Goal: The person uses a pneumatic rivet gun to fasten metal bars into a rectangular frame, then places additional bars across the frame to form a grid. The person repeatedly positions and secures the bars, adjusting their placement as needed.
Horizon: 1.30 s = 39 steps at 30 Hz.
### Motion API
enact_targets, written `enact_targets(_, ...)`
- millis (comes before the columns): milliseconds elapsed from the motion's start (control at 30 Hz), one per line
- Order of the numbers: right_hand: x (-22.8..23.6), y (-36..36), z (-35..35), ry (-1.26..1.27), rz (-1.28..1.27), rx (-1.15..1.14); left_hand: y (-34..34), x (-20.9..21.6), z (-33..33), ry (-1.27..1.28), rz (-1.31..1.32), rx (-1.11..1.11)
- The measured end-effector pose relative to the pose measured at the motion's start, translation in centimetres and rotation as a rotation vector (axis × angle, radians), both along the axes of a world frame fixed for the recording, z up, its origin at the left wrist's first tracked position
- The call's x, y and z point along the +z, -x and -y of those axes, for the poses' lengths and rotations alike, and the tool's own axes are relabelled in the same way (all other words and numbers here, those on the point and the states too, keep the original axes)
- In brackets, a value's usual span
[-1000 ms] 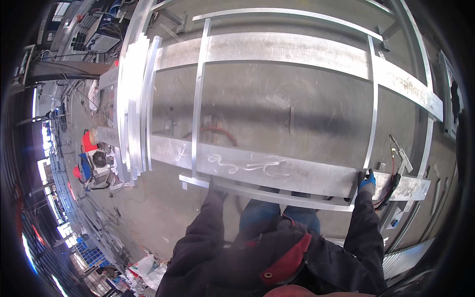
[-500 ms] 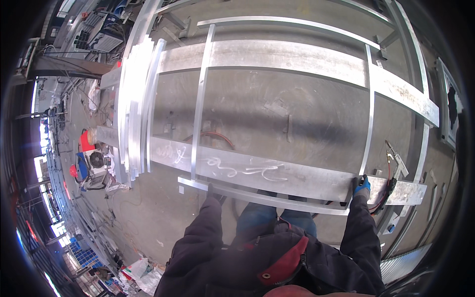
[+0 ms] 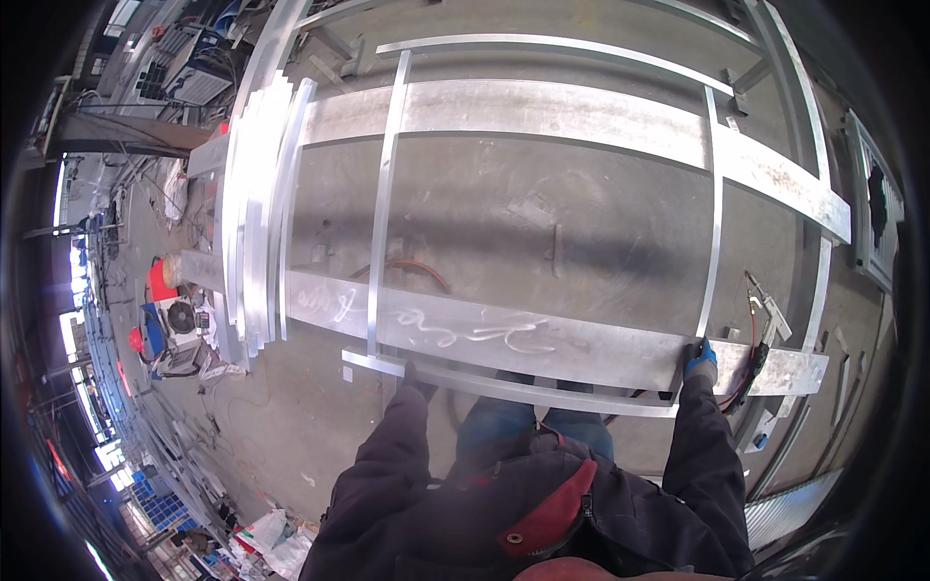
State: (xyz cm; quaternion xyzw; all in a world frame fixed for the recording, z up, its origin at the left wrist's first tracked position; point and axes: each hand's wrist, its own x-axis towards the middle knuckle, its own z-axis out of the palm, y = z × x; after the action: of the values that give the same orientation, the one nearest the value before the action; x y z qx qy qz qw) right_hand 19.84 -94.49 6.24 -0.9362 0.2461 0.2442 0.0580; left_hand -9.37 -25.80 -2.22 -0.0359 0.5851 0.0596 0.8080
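A rectangular frame of thin flat metal strips [image 3: 386, 194] lies across two wide steel beams, the near beam [image 3: 542, 339] just in front of me. My left hand [image 3: 417, 376], in a dark glove, grips the frame's near strip [image 3: 542, 392] close to its left corner. At the near right corner, my right hand [image 3: 698, 359], in a blue glove, holds the frame where the right strip [image 3: 715, 194] meets the near one. Both arms, in dark sleeves, reach forward from the lower edge.
A stack of long metal strips [image 3: 254, 213] rests on the beams at the left. A tool with a red cable [image 3: 760, 315] lies on the near beam's right end. A red hose [image 3: 412, 268] curls on the concrete floor; a small machine [image 3: 172, 321] stands far left.
Both hands keep their hold on the frame. The view has shifted slightly, and my right hand sits a little further left in the picture.
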Motion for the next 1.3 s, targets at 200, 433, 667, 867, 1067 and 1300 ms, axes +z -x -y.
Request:
enact_targets(200, -1.3, 0.7, 0.5, 0.014, 0.093, -0.022, 3.0, -1.8, -1.4, 0.463, 0.105, 0.821)
enact_targets(433, 1.2, 2.0, -0.5, -0.001, 0.228, -0.027, 2.9, -0.7, -2.1, -0.119, -0.105, -0.305)
enact_targets(667, 3.6, 1.1, -1.3, -0.079, 0.087, -0.145, 3.3, -0.6, -2.1, 0.495, 0.100, 0.170)
enact_targets(867, 2.2, 1.6, -1.3, -0.074, 0.087, 0.061, -0.1, -0.1, -0.1, -0.071, -0.023, -0.381)
enact_targets(1067, 1.5, 2.0, -0.6, -0.004, 0.112, 0.025, -0.6, 0.8, 0.7, -0.187, -0.068, -0.483)
enact_targets(1300, 1.1, 2.0, -0.3, -0.013, 0.094, -0.042, -0.6, 0.7, 1.6, -0.358, 0.099, -0.765)
